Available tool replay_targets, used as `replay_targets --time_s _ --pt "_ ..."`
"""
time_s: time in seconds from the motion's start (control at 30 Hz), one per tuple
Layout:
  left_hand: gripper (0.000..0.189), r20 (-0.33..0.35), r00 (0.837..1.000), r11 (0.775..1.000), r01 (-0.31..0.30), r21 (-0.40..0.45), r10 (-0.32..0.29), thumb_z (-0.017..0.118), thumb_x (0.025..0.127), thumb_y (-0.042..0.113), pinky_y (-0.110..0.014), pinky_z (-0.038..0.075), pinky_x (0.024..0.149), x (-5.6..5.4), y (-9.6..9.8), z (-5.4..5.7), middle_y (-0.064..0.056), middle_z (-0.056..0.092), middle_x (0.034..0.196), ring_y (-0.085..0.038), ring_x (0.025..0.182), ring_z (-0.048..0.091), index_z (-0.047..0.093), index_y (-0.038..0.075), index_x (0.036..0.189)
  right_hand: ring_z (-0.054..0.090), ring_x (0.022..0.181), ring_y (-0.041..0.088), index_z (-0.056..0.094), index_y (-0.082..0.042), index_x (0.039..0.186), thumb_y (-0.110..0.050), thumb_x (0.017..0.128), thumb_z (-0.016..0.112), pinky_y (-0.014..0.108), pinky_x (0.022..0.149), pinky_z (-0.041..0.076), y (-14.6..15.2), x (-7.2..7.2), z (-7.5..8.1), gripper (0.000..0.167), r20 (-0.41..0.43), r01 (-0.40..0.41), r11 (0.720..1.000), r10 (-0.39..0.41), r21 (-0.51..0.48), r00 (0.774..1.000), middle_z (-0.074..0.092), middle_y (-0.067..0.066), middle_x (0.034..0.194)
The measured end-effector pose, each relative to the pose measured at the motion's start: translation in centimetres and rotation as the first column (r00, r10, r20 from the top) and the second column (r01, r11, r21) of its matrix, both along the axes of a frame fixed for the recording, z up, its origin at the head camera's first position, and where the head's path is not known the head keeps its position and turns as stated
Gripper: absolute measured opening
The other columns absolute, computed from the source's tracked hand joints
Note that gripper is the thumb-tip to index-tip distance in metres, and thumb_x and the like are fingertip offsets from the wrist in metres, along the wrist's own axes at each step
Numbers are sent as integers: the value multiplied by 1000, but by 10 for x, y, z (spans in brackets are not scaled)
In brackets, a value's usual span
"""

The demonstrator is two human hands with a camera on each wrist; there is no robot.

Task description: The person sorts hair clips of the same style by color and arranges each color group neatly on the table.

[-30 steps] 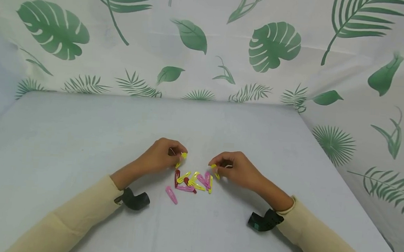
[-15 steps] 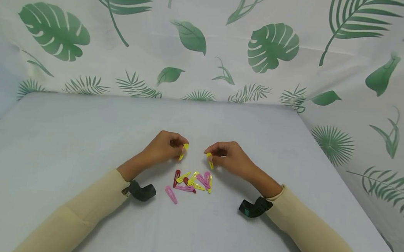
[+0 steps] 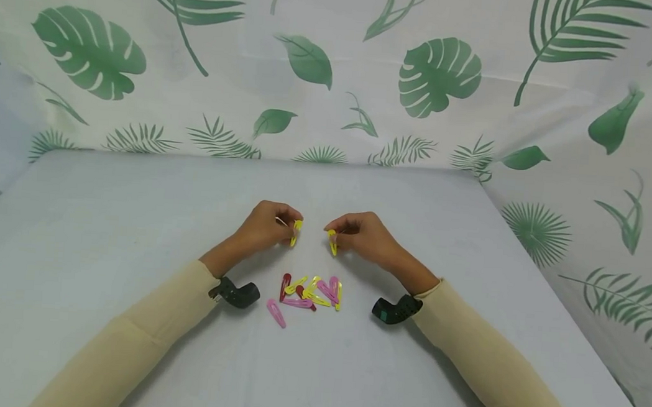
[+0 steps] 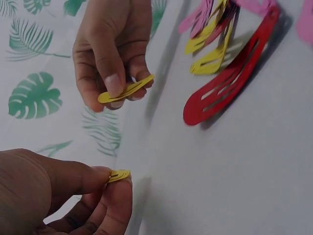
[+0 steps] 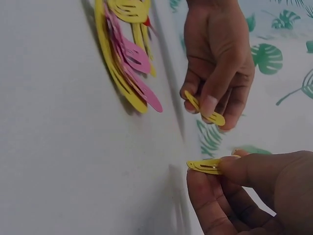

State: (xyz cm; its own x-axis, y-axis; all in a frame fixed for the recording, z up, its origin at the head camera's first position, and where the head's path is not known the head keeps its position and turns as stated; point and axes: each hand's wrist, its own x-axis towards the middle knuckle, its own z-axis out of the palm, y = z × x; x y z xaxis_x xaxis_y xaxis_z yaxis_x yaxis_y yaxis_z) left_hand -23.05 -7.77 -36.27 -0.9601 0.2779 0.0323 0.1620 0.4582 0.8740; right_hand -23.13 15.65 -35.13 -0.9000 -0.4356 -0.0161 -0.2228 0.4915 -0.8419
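My left hand [image 3: 263, 227] pinches a yellow snap hair clip [image 3: 296, 231] between thumb and fingers, above the table behind the pile. Opposite it, my right hand [image 3: 366, 234] pinches a second yellow hair clip [image 3: 332, 244]. A short gap separates the two clips. In the left wrist view the right hand's clip [image 4: 126, 91] lies across its fingertips under the thumb. The right wrist view shows its near end [image 5: 203, 166] sticking out past the thumb. Nearer the body lies a loose pile of yellow, pink and red hair clips [image 3: 320, 301].
The pile rests on a white table [image 3: 134, 229]. One pink clip [image 3: 276, 313] lies apart at the pile's front left, and a red clip [image 3: 285, 287] stands at its left edge. A leaf-printed cloth [image 3: 356, 68] hangs behind. Black wrist cameras [image 3: 237, 294] sit on both cuffs.
Both hands have moved away from the body, past the pile, each carrying its yellow hair clip. They have also come closer together. The pile lies as before.
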Motion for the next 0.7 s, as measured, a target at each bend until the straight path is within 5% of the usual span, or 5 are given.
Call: replay_targets --time_s 0.7 --pt "20 7 995 995 -100 -20 100 65 87 -1 -25 52 61 -26 8 2 -11 62 93 -18 72 63 70 0 107 67 82 20 70 2 107 -5 92 66 31 70 56 -33 -39 -6 17 30 90 994 -88 -67 996 66 11 95"
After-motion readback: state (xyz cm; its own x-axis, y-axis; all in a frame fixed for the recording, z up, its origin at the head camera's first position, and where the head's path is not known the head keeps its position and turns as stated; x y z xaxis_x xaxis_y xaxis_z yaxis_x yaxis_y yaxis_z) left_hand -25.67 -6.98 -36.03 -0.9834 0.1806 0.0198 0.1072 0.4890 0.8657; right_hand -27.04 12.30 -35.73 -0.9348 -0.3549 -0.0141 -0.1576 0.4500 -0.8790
